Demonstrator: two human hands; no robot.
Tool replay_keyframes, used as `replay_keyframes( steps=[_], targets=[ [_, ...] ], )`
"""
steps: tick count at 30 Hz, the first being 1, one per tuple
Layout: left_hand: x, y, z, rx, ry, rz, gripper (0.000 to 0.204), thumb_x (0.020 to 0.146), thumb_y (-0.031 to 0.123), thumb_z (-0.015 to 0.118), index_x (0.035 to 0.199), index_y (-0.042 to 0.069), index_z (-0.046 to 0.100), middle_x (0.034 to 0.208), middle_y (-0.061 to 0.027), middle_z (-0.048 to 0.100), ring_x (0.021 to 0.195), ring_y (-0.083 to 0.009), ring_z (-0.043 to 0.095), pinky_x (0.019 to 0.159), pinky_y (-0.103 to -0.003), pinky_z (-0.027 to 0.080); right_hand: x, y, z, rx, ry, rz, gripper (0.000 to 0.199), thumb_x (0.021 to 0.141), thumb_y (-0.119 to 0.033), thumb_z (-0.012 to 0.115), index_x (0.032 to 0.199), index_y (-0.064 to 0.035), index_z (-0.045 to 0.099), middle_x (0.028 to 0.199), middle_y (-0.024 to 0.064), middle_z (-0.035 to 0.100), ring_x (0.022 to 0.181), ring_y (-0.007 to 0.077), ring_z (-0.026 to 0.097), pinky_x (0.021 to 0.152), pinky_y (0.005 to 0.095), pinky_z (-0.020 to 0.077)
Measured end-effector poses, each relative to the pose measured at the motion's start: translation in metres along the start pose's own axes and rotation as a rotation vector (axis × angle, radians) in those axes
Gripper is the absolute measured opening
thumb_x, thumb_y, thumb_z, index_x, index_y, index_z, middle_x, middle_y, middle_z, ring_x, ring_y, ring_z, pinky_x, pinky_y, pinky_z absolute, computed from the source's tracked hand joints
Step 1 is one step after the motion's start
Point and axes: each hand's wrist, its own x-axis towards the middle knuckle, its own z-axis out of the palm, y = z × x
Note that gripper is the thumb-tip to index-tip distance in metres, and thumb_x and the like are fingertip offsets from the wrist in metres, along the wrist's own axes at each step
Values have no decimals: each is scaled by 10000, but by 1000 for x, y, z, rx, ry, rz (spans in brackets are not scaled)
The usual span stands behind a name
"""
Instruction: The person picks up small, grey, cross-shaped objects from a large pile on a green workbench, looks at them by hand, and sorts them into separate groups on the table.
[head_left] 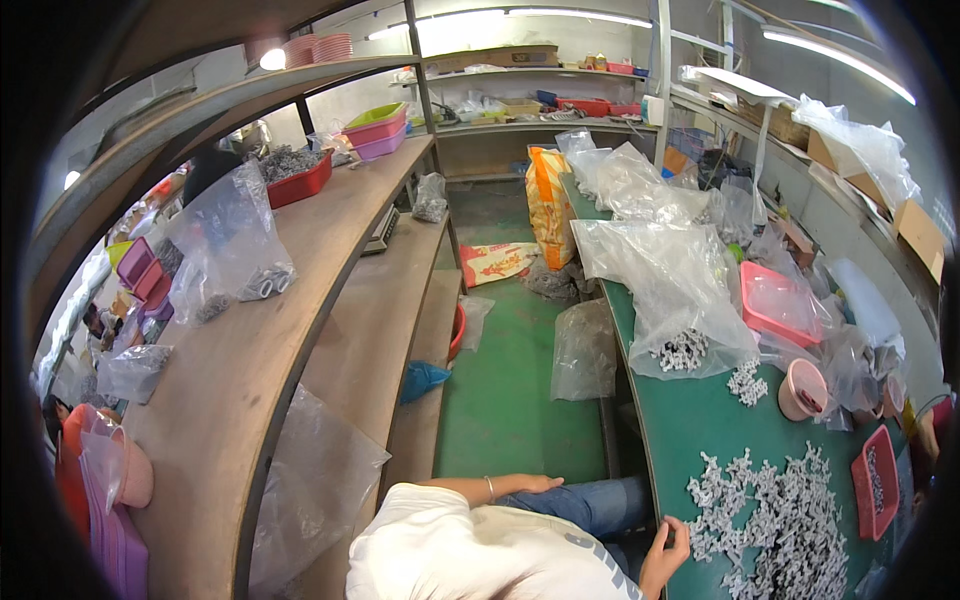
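My left hand (pixel 541 483), with a bracelet at its wrist, lies on the blue jeans (pixel 600 505), fingers stretched out, holding nothing. At the near edge of the green table (pixel 655 420), my right hand (pixel 672 546) is closed with curled fingers; what it holds, if anything, cannot be made out. Just beyond it spreads a heap of small grey and white plastic parts (pixel 790 515). A smaller cluster of such parts (pixel 747 384) lies farther up the table, beside a clear plastic bag (pixel 670 290) with more parts inside.
A pink tub (pixel 802 388), a pink basket (pixel 876 482) and a pink tray (pixel 775 305) stand on the table. Wooden shelving (pixel 215 420) runs along the left, bearing bags and a red bin (pixel 300 182). An orange sack (pixel 550 205) stands in the green-floored aisle (pixel 515 400).
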Motion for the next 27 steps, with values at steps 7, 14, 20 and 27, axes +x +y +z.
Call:
replay_keyframes(
  steps=[7, 14, 20, 27],
  targets=[
    [7, -40, 1, -34, 96, -2, 662, 912, 491, 162, 1251, -38, 370, 1345, -181, 312, 1262, -287, 266, 1056, -335, 185, 6, -10, 12, 5, -33, -45, 80, 761, 16, 528, 816, 27, 585, 796, 142, 582, 747, 282, 553, 680, 341, 430],
    [17, -8, -2, 15, 33, 7, 686, 901, 512, 191, 1323, -28, 230, 1377, -171, 258, 1290, -289, 208, 1070, -329, 138, 8, -21, 6, 16, 51, 31, 78, 756, 23, 545, 820, 25, 590, 763, 123, 574, 681, 216, 561, 610, 287, 441],
    [54, 40, 18, 311, 40, 167, 735, 857, 543, 308, 1329, -11, 208, 1317, -254, 303, 1188, -396, 347, 999, -418, 287, 7, -18, -3, -17, 179, 93, 95, 759, 1, 562, 846, 6, 600, 744, 91, 587, 633, 154, 535, 558, 256, 404],
    [85, 90, 42, 574, 81, 357, 817, 786, 576, 425, 1329, 6, 209, 1233, -288, 371, 1066, -424, 452, 894, -473, 381, 21, -22, -46, -288, 204, 56, 110, 743, 5, 569, 850, 6, 595, 749, 115, 587, 652, 214, 559, 566, 282, 421]
  ],
)
